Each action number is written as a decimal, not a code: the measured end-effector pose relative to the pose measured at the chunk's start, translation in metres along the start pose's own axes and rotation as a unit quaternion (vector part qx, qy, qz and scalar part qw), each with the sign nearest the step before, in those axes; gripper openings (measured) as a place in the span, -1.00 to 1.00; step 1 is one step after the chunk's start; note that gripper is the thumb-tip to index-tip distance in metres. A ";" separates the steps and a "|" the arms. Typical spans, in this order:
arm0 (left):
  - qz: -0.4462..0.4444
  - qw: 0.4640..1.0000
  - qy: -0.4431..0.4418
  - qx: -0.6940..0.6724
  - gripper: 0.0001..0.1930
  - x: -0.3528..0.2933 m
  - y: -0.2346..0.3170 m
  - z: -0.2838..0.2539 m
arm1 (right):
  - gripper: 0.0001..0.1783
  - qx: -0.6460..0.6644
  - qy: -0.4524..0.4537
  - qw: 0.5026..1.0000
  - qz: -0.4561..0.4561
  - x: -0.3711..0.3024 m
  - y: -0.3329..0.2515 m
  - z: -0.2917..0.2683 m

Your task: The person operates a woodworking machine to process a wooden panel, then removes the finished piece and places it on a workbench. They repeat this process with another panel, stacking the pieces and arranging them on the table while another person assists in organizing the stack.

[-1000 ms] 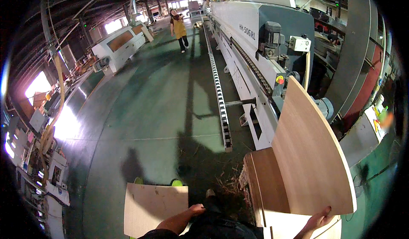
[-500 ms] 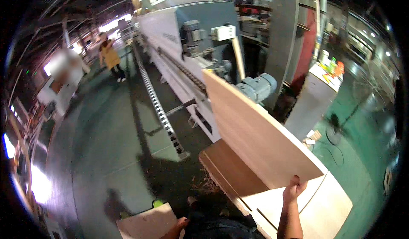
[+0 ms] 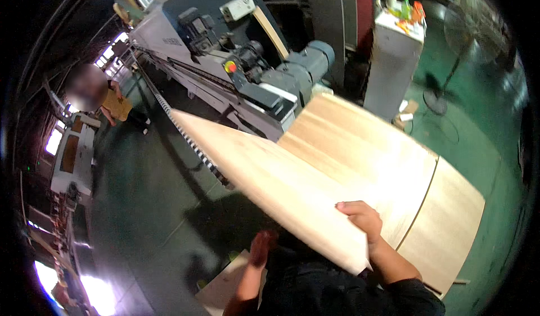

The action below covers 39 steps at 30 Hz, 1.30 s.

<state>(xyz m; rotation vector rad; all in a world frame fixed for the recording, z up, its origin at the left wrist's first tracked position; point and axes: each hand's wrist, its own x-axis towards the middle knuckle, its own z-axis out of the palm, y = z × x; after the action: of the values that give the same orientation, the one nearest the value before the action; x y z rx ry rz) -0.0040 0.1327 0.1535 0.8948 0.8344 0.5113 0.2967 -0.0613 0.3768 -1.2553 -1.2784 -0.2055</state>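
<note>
Gripping a pale wooden panel near its right end, your right hand is clamped on the edge, with part of it over the upward face. This panel tilts along the left side of the flat boards, overlapping part of them in your view. A dark seam runs across the flat boards.

Your left hand is to the left of the flat boards, dark and blurred; I cannot tell whether its fingers are apart or together. Below and left of the flat boards is a second wooden panel, partly behind your left forearm.

Beyond the flat boards stands a long woodworking machine, with a red-and-yellow push button and a grey cylindrical motor. A toothed-looking rail runs to the left of the flat boards, and farther left a co-worker in a yellow apron stands. Behind the flat boards, toward their right, are a grey cabinet topped with bottles and a pedestal fan.
</note>
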 end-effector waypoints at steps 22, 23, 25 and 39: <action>0.254 0.965 0.006 0.068 -0.34 -0.085 0.183 0.109 | -0.78 -0.011 -0.127 0.991 -0.038 -0.048 -0.035 0.028; 0.267 0.961 0.011 0.067 -0.38 -0.082 0.181 0.116 | -0.77 -0.016 -0.109 0.993 -0.041 -0.045 -0.030 0.024; 0.296 0.953 0.028 0.060 -0.45 -0.082 0.193 0.158 | -0.67 -0.021 -0.069 0.996 -0.043 -0.032 -0.017 0.011; -0.050 0.986 0.031 0.157 -0.67 -0.009 0.007 0.024 | -0.70 -0.100 0.340 0.921 0.161 0.093 0.133 -0.089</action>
<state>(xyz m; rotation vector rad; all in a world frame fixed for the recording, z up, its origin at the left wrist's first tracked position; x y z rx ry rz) 0.0096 0.1186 0.1713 1.1224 1.0291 0.3255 0.4786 -0.0324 0.3923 -1.3800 -0.4514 -0.4951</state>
